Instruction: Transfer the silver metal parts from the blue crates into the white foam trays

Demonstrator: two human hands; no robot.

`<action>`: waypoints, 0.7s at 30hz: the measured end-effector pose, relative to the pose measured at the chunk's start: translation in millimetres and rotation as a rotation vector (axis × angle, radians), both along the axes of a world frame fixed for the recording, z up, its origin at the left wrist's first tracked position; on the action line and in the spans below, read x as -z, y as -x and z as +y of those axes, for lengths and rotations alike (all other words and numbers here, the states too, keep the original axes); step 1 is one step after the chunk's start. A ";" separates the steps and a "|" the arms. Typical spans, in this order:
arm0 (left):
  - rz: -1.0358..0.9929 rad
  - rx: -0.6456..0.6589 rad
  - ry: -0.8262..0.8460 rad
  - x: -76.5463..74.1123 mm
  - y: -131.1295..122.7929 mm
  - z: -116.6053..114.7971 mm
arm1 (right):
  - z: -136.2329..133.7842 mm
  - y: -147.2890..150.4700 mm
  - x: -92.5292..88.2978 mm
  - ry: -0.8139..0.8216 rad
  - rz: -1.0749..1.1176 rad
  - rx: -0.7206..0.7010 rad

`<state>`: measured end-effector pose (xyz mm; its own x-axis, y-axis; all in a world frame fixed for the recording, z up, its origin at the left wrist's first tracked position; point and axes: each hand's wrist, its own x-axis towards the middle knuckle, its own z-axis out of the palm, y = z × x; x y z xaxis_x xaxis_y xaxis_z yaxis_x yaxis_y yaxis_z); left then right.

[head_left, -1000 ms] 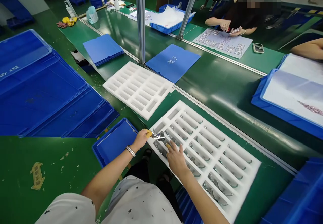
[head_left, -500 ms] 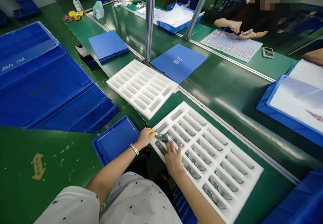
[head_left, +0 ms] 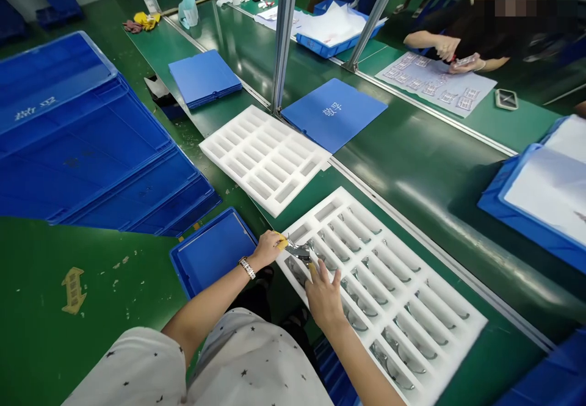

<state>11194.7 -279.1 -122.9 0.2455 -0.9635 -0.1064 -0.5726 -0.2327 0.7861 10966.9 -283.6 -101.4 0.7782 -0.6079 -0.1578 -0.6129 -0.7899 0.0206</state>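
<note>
Between my two hands is a shiny metal part (head_left: pixel 300 251), held over the left corner of a white foam tray (head_left: pixel 473 323). My left hand (head_left: pixel 267 248) has its fingers closed on the part's left end, with yellow at the fingertips. My right hand (head_left: pixel 324 293) grips its right end, also with yellow at the fingertips, while other fingers stretch over the foam. Curved metal pieces (head_left: pixel 398 259) lie in many of the tray's slots. Two slots near the tray's upper left corner hold nothing. My right hand hides some slots.
A second foam tray (head_left: pixel 274 195) with bare slots lies beyond. Blue folded boards (head_left: pixel 334 113) and a blue stack (head_left: pixel 204 76) are behind it, near a metal post (head_left: pixel 284 39). Blue crates (head_left: pixel 82 149) stand left. Across the bench a person's hands (head_left: pixel 458 58) work over a sheet.
The whole view has shifted slightly, so the bench things appear further right. Both hands still hold the metal part over the same corner of the foam tray.
</note>
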 end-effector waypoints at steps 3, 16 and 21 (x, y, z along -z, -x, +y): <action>-0.043 0.036 -0.005 -12.1 -0.7 -0.5 | -10.9 16.7 -36.9 0.076 -0.243 -0.044; 0.120 -0.173 -0.040 -25.6 25.3 12.1 | -135.3 -19.9 -72.2 0.189 -0.160 -0.564; 0.117 -0.396 -0.024 -10.7 24.0 32.5 | -176.3 -34.9 -64.1 0.105 -0.154 -0.876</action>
<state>11170.7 -246.6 -112.2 0.5820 -0.7937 -0.1769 -0.3424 -0.4365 0.8320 11001.8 -459.9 -37.3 0.9780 0.2086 0.0098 0.2069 -0.9745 0.0867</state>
